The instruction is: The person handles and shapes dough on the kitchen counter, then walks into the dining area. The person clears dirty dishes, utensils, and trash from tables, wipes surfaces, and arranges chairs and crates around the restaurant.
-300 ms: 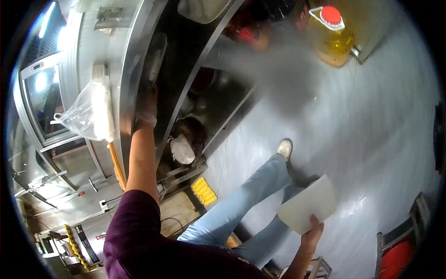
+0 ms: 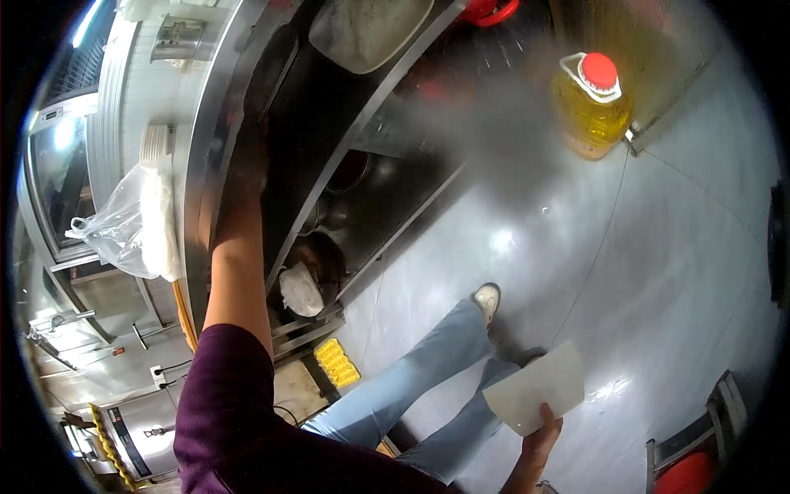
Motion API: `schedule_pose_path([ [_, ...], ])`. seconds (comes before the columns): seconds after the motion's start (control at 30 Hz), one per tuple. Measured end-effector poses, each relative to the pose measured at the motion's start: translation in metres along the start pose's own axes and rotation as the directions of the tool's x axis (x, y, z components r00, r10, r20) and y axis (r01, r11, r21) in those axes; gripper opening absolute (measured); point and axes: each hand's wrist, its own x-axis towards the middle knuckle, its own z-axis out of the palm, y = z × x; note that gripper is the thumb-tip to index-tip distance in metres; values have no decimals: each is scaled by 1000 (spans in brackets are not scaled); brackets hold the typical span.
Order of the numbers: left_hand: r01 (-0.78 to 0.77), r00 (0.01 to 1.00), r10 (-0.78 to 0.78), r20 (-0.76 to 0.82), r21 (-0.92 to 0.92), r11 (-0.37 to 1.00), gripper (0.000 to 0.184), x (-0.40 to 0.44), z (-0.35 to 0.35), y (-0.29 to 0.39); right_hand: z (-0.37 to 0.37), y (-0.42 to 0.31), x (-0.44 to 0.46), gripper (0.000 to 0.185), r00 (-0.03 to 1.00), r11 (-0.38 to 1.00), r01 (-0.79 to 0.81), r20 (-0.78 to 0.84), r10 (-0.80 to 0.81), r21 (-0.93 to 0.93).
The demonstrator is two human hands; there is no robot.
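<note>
My left hand (image 2: 247,165) is inside the dark steel shelf (image 2: 304,156), beneath its upper edge. Shadow swallows the fingers, so I cannot make out whether they hold anything. Near it on the same level sits a pale translucent tub or lid (image 2: 366,33). Low at the right, my right hand (image 2: 541,436) grips a white, thin, rectangular board (image 2: 539,387) by its near edge, thumb on top. The board is held over my lower leg and the floor.
On the floor stands a large bottle of yellow oil (image 2: 594,111) with a red cap. The lower shelf holds a dark pan with a white cloth or bag (image 2: 302,290). A yellow egg tray (image 2: 336,363) lies below. Clear plastic bag (image 2: 123,222) at left; red stool (image 2: 685,473) lower right.
My left hand has gone deeper into the shelf's shadow, and the clear container near it is less visible. The view has shifted; my right hand still holds the board.
</note>
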Motion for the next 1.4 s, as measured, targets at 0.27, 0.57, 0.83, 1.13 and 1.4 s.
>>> schedule_pose_path([
  [0.27,346,937,-263,230,-721,600,45,9,14,16,1,-5,-22,52,997,994,71,37,-74,86],
  [0.57,556,813,-509,283,-636,535,34,-214,-77,91,17,-55,-122,51,982,991,127,146,-119,-50],
  [0.83,849,520,-551,653,-465,250,29,-399,-266,114,93,-119,-269,50,867,894,352,457,-199,-277],
  [1.13,574,774,-592,225,-644,506,29,-347,-385,-54,242,-61,-350,48,653,846,434,755,-58,-310],
  [1.4,474,684,-720,116,-822,317,29,-121,-399,-249,359,59,-368,45,741,821,434,665,-90,-372],
])
